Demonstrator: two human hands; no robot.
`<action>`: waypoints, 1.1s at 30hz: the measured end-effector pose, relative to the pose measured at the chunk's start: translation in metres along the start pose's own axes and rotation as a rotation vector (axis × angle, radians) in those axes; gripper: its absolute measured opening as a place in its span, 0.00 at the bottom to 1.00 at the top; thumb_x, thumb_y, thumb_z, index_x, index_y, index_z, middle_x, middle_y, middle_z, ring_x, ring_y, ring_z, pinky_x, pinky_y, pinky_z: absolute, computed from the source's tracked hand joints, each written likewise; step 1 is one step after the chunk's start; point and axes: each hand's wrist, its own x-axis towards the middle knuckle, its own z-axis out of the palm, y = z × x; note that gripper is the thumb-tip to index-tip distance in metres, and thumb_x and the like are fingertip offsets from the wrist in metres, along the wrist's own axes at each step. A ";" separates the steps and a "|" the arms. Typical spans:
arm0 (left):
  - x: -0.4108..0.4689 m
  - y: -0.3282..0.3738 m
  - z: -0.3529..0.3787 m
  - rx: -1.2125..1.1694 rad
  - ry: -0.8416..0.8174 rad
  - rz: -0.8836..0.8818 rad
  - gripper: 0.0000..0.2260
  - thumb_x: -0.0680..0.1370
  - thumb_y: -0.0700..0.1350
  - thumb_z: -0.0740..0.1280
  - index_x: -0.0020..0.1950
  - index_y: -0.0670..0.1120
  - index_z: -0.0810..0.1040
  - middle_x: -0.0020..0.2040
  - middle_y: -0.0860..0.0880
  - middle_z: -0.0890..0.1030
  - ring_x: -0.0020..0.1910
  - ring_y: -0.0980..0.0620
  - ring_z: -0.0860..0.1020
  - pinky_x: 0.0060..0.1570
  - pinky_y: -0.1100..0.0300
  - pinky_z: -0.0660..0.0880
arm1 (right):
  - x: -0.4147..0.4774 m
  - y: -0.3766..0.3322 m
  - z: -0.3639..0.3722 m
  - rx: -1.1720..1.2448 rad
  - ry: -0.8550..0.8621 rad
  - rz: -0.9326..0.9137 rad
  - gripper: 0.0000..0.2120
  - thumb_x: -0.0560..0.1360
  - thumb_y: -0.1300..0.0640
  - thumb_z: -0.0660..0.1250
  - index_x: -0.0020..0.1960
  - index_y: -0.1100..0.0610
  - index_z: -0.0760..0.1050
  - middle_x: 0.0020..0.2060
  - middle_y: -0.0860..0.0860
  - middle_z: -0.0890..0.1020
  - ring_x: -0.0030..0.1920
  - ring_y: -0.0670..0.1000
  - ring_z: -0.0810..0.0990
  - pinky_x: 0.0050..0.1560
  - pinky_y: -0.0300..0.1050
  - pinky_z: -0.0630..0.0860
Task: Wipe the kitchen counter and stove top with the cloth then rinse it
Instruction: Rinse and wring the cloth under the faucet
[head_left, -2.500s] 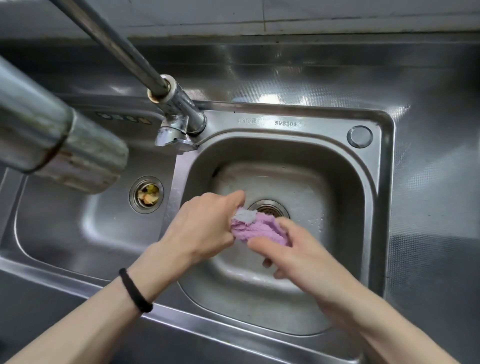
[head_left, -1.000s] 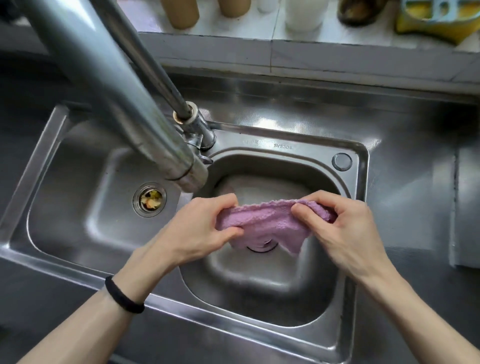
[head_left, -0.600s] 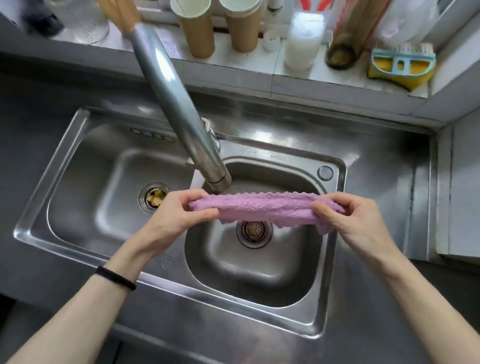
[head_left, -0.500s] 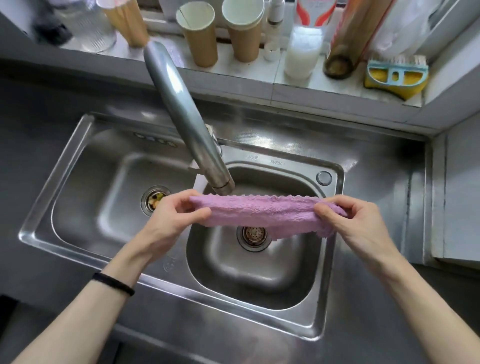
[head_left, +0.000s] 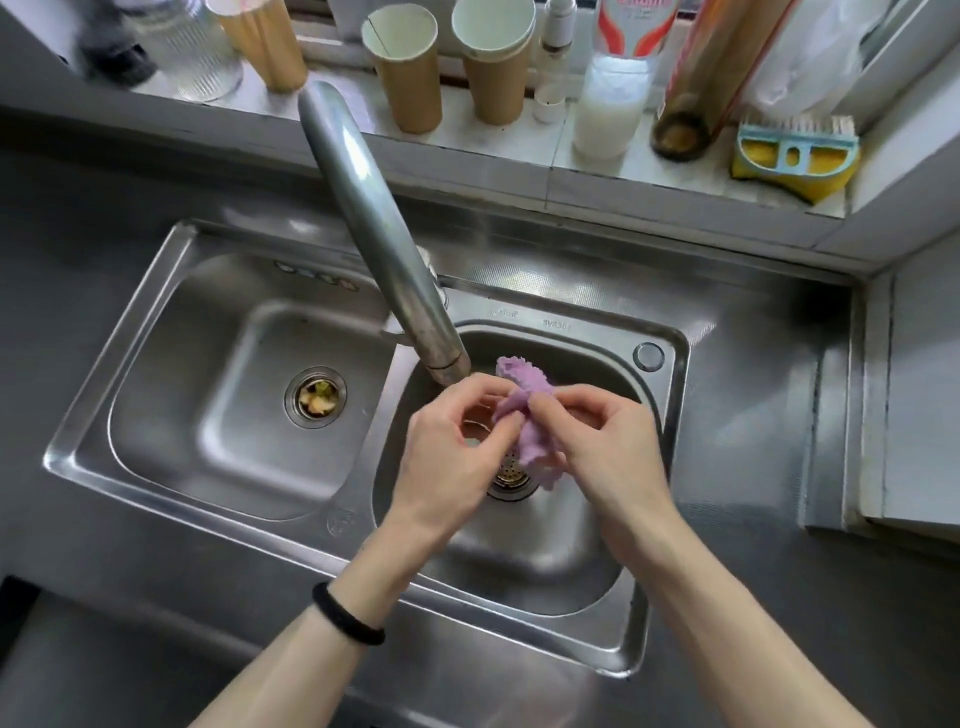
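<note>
The purple cloth (head_left: 525, 415) hangs bunched and folded between my hands over the right basin of the steel sink (head_left: 644, 613). My left hand (head_left: 452, 457) pinches its left side with thumb and fingers. My right hand (head_left: 608, 447) pinches the cloth from the right, and the lower end droops toward the drain (head_left: 511, 475). The faucet spout (head_left: 382, 234) ends just above and left of my hands; no water is visible from it.
The left basin has a drain (head_left: 315, 396) with food scraps. A ledge behind the sink holds paper cups (head_left: 408, 67), a white bottle (head_left: 610, 109), a glass jar (head_left: 189, 47) and a yellow scrub brush (head_left: 795, 156). Steel counter (head_left: 753, 374) extends to the right.
The cloth was stretched wide between both hands; now my hands have come together and the cloth is folded and bunched between them, hanging lower over the drain.
</note>
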 end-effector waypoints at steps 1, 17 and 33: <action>-0.001 0.003 0.005 0.015 0.020 0.012 0.05 0.78 0.41 0.71 0.54 0.46 0.84 0.46 0.51 0.86 0.45 0.49 0.84 0.49 0.48 0.82 | 0.001 -0.003 0.004 0.024 0.010 0.017 0.07 0.79 0.59 0.72 0.45 0.58 0.87 0.36 0.60 0.87 0.33 0.49 0.84 0.34 0.40 0.80; 0.000 0.016 0.005 0.134 -0.035 0.125 0.16 0.73 0.44 0.79 0.58 0.47 0.79 0.50 0.53 0.81 0.51 0.50 0.81 0.54 0.52 0.78 | 0.013 -0.029 0.002 0.187 0.070 0.241 0.07 0.75 0.62 0.72 0.42 0.64 0.86 0.41 0.62 0.88 0.40 0.56 0.88 0.37 0.40 0.84; 0.014 0.019 -0.008 -0.089 -0.021 0.094 0.19 0.75 0.41 0.74 0.50 0.61 0.68 0.47 0.53 0.86 0.50 0.48 0.86 0.58 0.49 0.81 | 0.026 -0.044 -0.022 -0.905 -0.309 -0.628 0.11 0.74 0.48 0.78 0.54 0.49 0.84 0.48 0.45 0.84 0.52 0.50 0.81 0.56 0.54 0.77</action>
